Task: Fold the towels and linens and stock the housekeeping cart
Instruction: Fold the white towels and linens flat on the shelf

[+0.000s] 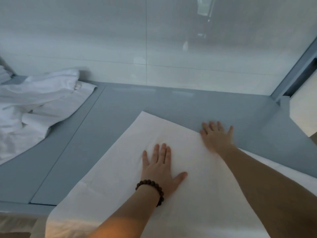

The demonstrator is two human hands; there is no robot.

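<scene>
A white linen sheet (pixel 120 177) lies flat and smooth on the grey table (pixel 77 143), set at an angle, with its near end hanging over the front edge. My left hand (pixel 160 166), with a bead bracelet at the wrist, presses flat on the middle of the sheet, fingers straight. My right hand (pixel 217 135) lies flat with spread fingers at the sheet's far right edge, partly on the cloth and partly on the table.
A crumpled heap of white linens (pixel 34 107) lies at the table's left side. A glossy white wall (pixel 154 48) rises behind the table. A grey frame post (pixel 291 76) runs along the right, with a beige surface (pixel 303 110) beyond it.
</scene>
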